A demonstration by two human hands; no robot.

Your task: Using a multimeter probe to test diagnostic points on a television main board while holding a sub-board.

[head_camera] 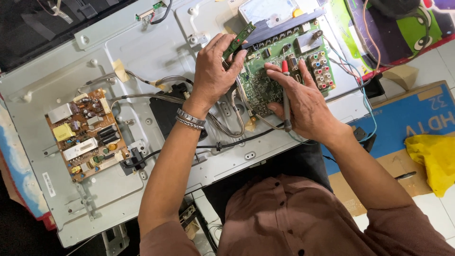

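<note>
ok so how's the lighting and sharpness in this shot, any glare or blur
Head view: even, soft light, faint shadows under the left hand and right hand; green circuit board and brown power board are sharp; mild sheen on the metal back panel; top-left corner dark.

The main board (284,66) at far centre is green, dotted with red, yellow and white sockets (321,71). The small strip board (239,40) is green too. The probe (286,95) is grey with a red tip. The power board (85,135) on the left is brown, with yellow, black and silver parts. The metal panel (142,52) is pale grey. The shirt (284,223) is reddish brown. The bracelet (190,118) is silver. On the right, the cloth (433,159) is yellow and the box (407,118) is blue over tan.
</note>
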